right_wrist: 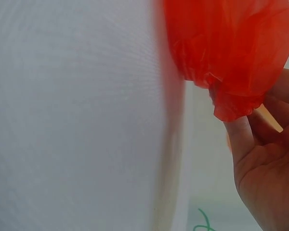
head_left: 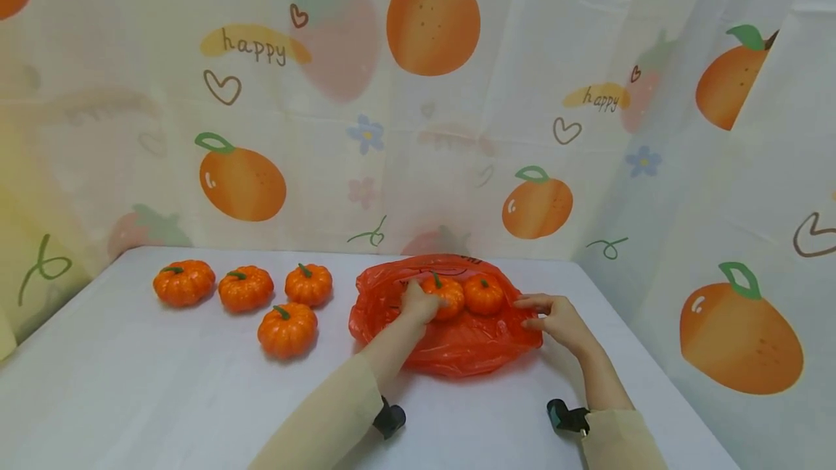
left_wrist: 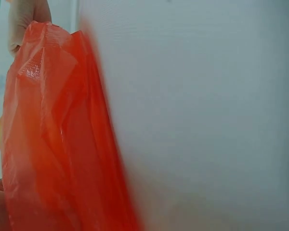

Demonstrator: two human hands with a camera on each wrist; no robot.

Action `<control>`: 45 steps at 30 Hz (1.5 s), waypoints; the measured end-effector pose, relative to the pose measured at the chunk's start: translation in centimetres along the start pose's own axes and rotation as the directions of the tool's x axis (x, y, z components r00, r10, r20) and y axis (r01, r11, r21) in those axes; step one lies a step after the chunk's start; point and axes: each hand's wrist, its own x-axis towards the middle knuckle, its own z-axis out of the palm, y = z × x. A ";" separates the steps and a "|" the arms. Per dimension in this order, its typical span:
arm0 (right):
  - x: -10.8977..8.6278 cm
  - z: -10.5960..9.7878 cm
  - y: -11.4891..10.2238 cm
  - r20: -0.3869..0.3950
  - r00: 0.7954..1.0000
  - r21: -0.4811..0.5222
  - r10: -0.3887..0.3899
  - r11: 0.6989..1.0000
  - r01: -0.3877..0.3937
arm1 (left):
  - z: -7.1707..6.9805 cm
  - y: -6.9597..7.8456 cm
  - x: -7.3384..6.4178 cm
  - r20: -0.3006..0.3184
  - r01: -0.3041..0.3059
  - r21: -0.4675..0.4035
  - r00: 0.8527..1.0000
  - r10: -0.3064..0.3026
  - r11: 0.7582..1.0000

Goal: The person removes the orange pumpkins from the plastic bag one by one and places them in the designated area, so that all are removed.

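Sleeves: cream cloth cuffs (head_left: 339, 405) at the near edge; a black wrist device (head_left: 390, 419) sits at each wrist.
Tabletop: flat, white (head_left: 470, 430), under all the loose items.
Near loose pumpkin (head_left: 287, 332): bright orange, ribbed, glossy, with a green stem; left of the bag, apart from it.
Red bag (head_left: 451, 357): thin, translucent plastic, lying right of centre; mouth spread, near side sagging onto the tabletop.
Right hand (head_left: 563, 321): thumb and fingers parted, pinching the bag's right rim between them; judged to be keeping the mouth wide.
Left hand (head_left: 418, 303): inside the mouth, thumb and fingers bent around the left bagged pumpkin; far fingertips hidden, firmness of grip cannot be told. Step in hand, as judged: seating this pumpkin in the bag. The next move calls for loosening the fingers and withdrawing without dragging the plastic.
Bagged pumpkins: left one (head_left: 453, 291) and right one (head_left: 485, 296), side by side within the red bag.
Far loose pumpkins: three in a row at far left, namely left (head_left: 184, 284), middle (head_left: 246, 291) and right (head_left: 309, 286); with the near one, the likely remaining load.
Curtain: pale, fruit-printed cloth (head_left: 418, 187), behind the table.
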 end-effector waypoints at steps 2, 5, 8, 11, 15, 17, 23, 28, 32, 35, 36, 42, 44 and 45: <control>-0.1 0.0 0.1 0.002 1.000 -0.002 0.001 1.000 -0.001 | -0.2 0.0 -0.2 0.041 0.013 -0.026 0.999 -0.012 1.000; -0.1 0.0 0.2 0.003 1.000 0.003 0.013 1.000 -0.013 | -0.3 0.1 -0.6 0.085 0.036 -0.051 0.996 -0.032 0.998; -0.1 0.0 0.3 0.003 1.000 -0.002 0.012 1.000 -0.012 | -0.4 0.2 -0.9 0.097 0.056 -0.043 0.994 -0.051 0.998; -0.1 0.1 0.3 0.004 1.000 -0.009 0.013 1.000 -0.013 | -0.7 0.3 -1.2 0.110 0.059 -0.031 0.992 -0.055 0.998; -0.2 0.1 0.2 0.003 1.000 -0.007 0.020 1.000 -0.020 | -1.3 0.9 -1.6 0.142 0.045 -0.033 0.989 -0.040 0.998; -0.2 0.1 0.1 0.005 1.000 -0.008 0.013 1.000 -0.013 | -1.6 1.2 -1.8 0.161 0.034 -0.038 0.987 -0.028 0.999; -0.2 0.0 -0.1 0.010 1.000 0.001 -0.005 1.000 0.005 | -2.6 1.9 -2.3 0.191 -0.003 -0.041 0.982 0.011 0.999; -0.3 -0.1 0.0 0.014 1.000 -0.002 -0.025 1.000 0.025 | -3.3 2.1 -2.2 0.200 -0.024 -0.028 0.979 0.029 0.999; -0.2 0.0 0.1 0.013 0.999 -0.022 -0.041 0.999 0.041 | -3.8 2.4 -2.2 0.210 -0.035 -0.024 0.977 0.039 0.999; -0.1 0.0 0.2 0.008 0.999 -0.021 -0.030 0.999 0.031 | -4.3 2.6 -2.2 0.218 -0.037 -0.020 0.975 0.041 0.999; 0.0 0.0 0.1 0.009 0.999 -0.019 -0.033 0.999 0.033 | -4.5 2.7 -2.2 0.221 -0.037 -0.018 0.974 0.040 0.999; 0.1 -0.1 0.2 0.010 0.999 -0.022 -0.032 0.999 0.032 | -5.6 2.7 -2.1 0.249 -0.074 0.007 0.966 0.070 0.997; 0.1 -0.1 0.3 0.010 1.000 -0.024 -0.025 0.999 0.025 | -5.9 2.6 -2.0 0.255 -0.080 0.012 0.964 0.074 0.997; 0.1 -0.1 0.2 0.012 1.000 -0.021 -0.020 1.000 0.020 | -6.2 2.6 -2.0 0.257 -0.082 0.016 0.963 0.075 0.996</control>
